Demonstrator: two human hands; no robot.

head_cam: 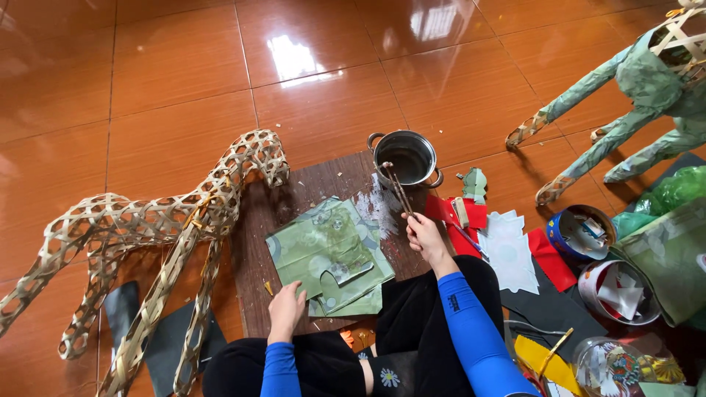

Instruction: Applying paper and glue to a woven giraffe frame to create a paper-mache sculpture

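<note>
My right hand (425, 235) grips a thin brush stick (398, 188) whose tip reaches to the rim of a small steel pot (405, 156). My left hand (285, 309) rests flat on the near edge of a stack of green patterned paper sheets (329, 254). The sheets lie on a dark wooden board (254, 242) smeared with white paste near the pot. Both forearms wear blue sleeves.
A woven bamboo animal frame (169, 228) lies on the left floor. A paper-covered frame (640, 95) stands at the upper right. Red, white and black paper scraps (507, 250), round tins (581, 231) with cut pieces and a green bag (673, 191) crowd the right. Brown tiles stretch beyond.
</note>
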